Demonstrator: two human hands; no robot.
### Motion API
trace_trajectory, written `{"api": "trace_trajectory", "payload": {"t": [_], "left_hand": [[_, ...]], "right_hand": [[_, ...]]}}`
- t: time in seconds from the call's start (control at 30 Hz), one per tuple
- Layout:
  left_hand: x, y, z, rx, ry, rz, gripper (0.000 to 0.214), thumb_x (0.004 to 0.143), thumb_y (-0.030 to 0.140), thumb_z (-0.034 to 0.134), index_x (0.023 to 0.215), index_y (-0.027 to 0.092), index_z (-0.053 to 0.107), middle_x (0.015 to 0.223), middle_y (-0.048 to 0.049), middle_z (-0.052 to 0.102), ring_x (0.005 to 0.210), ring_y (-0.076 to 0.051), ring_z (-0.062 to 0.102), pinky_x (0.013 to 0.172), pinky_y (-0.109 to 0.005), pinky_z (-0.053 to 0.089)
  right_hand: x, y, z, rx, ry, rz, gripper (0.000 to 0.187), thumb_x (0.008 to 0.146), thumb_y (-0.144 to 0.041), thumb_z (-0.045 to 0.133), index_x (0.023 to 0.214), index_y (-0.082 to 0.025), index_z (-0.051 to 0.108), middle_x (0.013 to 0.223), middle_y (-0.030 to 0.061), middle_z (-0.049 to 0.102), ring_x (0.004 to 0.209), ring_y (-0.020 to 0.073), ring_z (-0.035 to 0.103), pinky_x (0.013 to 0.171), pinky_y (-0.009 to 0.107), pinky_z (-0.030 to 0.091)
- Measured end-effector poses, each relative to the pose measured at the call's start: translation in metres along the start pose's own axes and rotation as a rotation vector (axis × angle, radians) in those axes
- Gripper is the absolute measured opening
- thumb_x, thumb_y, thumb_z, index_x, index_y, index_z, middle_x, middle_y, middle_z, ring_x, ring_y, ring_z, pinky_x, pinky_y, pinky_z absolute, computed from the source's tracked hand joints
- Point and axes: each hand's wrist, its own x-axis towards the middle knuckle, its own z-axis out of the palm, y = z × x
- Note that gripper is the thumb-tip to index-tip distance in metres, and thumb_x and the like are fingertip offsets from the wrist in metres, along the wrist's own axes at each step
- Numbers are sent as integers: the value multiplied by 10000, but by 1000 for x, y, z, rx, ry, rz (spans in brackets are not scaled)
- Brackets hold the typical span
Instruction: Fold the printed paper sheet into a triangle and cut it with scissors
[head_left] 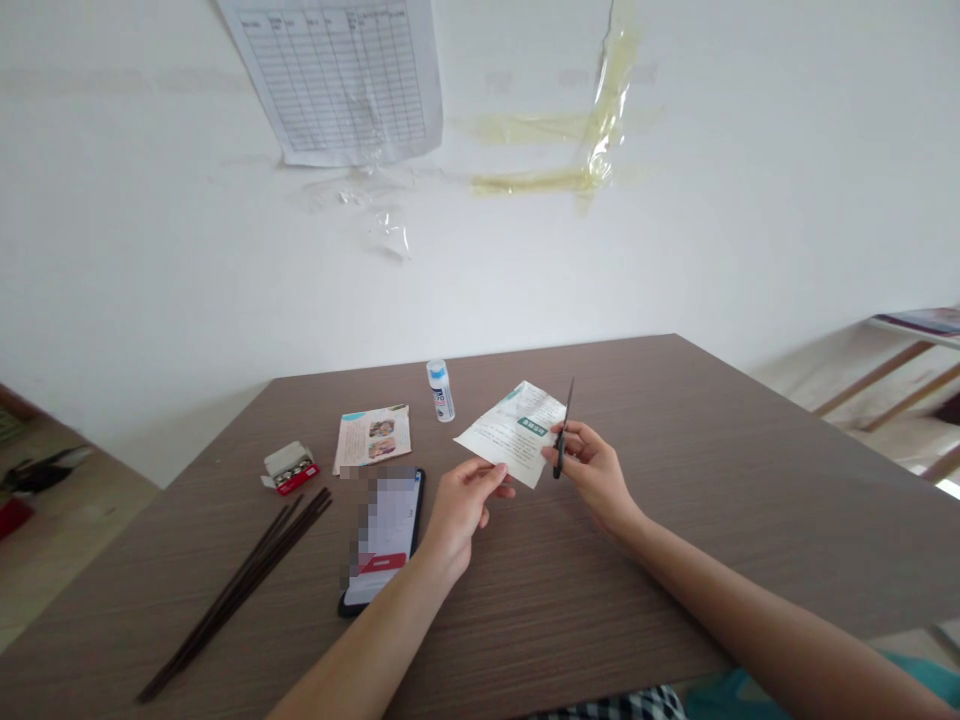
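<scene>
A sheet of printed paper [504, 428] with a green heading is held up over the table, tilted. My left hand [466, 500] pinches its near lower edge between thumb and fingers. On the right side, my right hand [592, 468] grips a pair of black-handled scissors [568, 408], blades pointing up and away. The scissors are beside the paper's right edge, and the right fingertips are close to that edge; whether they touch it I cannot tell.
Left of my hands lie a phone [386, 545], dark thin sticks [240, 590], an opened small red-and-white box [291, 467] and a printed booklet [373, 437]. A white glue stick [440, 390] stands farther back on the brown table [750, 500], which meets a white wall [525, 270].
</scene>
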Motion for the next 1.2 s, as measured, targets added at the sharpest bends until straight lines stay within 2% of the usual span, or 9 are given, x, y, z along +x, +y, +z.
{"api": "trace_trajectory", "payload": {"t": [0.23, 0.57, 0.73, 0.87, 1.03, 1.2], "left_hand": [[0, -5, 5, -24, -1, -16, 286, 742, 387, 1098, 852, 207, 904, 1005, -149, 961, 753, -242, 866, 485, -207, 285], [-3, 4, 7, -53, 70, -49, 177, 738, 288, 1027, 802, 202, 885, 877, -95, 912, 635, -160, 739, 485, -194, 223], [-4, 7, 8, -72, 84, -55, 184, 724, 277, 1020, 823, 197, 886, 855, -87, 900, 610, -157, 744, 487, -195, 194], [-4, 10, 6, -97, 115, -41, 244, 688, 308, 1038, 813, 194, 861, 915, -117, 926, 608, -168, 775, 494, -201, 189], [0, 17, -3, -119, 185, 2, 310, 654, 357, 1054, 794, 203, 824, 940, -123, 928, 628, -192, 817, 499, -203, 180], [4, 22, -10, -113, 248, 45, 327, 697, 355, 1076, 785, 227, 788, 941, -111, 928, 657, -216, 849, 497, -203, 183]], "right_hand": [[-4, 1, 2, -3, 9, 18, 597, 834, -704, 1085, 1167, -300, 798, 954, 55, 881, 918, 316, 798, 860, 471, 658], [-7, -9, 6, -16, 21, 12, 594, 777, -664, 1107, 1118, -288, 799, 910, 49, 847, 885, 292, 728, 840, 448, 622], [-7, -9, 6, -36, 31, -3, 546, 784, -628, 1071, 1116, -279, 813, 915, 55, 865, 901, 294, 733, 846, 440, 606], [-8, -6, 5, -87, 29, -9, 539, 832, -644, 1004, 1179, -273, 824, 927, 57, 886, 884, 283, 708, 867, 438, 567], [-10, -10, -1, -234, -95, 57, 581, 903, -725, 935, 1274, -285, 856, 977, 55, 879, 974, 306, 730, 903, 446, 572], [-16, -17, -3, -228, -366, 141, 620, 1026, -837, 832, 1289, -276, 795, 918, 49, 872, 906, 289, 760, 898, 445, 605]]}}
